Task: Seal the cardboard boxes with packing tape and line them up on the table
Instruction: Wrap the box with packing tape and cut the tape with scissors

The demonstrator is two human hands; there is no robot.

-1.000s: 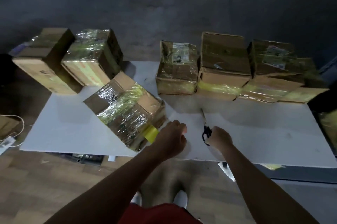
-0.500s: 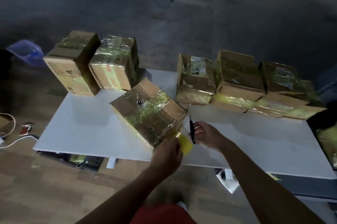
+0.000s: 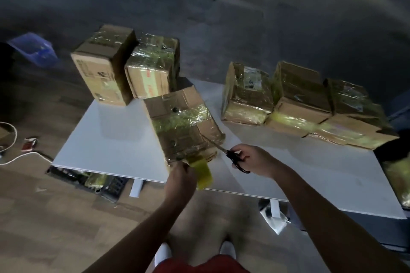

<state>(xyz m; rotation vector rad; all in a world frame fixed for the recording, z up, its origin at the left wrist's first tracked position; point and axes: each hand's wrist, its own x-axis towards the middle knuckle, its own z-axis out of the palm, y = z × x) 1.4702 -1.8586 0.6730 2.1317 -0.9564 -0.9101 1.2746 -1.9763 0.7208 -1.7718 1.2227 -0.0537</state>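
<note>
A cardboard box (image 3: 182, 121) wrapped in shiny tape sits at an angle near the front edge of the white table (image 3: 115, 146). My left hand (image 3: 180, 176) grips a yellow tape roll (image 3: 203, 172) just below the box's near corner. My right hand (image 3: 255, 159) holds black-handled scissors (image 3: 230, 155), their blades pointing up-left against the box's right face. Two taped boxes (image 3: 126, 66) stand at the back left. A row of taped boxes (image 3: 299, 104) lines the back right.
A blue bin (image 3: 33, 49) sits on the floor at far left, with a white cable (image 3: 20, 157) and small items nearby. A dark crate (image 3: 88, 181) lies under the table's front edge. A yellowish bundle (image 3: 399, 175) shows at the right edge.
The box has swung round toward me at the table's front. My right hand brought the scissors from the tabletop up to the box's right face. My left hand dropped below the near corner with the tape.
</note>
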